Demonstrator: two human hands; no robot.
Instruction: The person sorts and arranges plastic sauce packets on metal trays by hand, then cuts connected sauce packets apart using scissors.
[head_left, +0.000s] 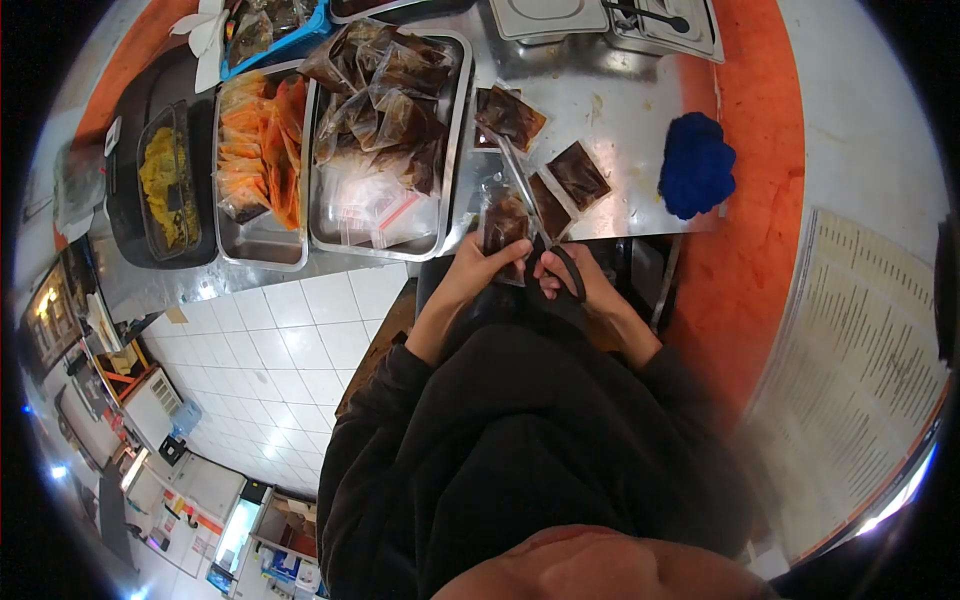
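Observation:
My left hand grips a clear plastic packet with dark brown contents at the table's front edge. Just right of it, my right hand is closed on the black handles of a pair of scissors, whose blades point up and away over the table. More dark brown packets lie flat beside and beyond the blades, one of them at the blade tips. Whether the blades are parted is hard to tell.
Left of my hands, a metal tray holds many brown packets and empty clear bags. Another metal tray has orange packets. A dark container with yellow food stands farther left. A blue cloth lies at right; lidded metal containers are behind.

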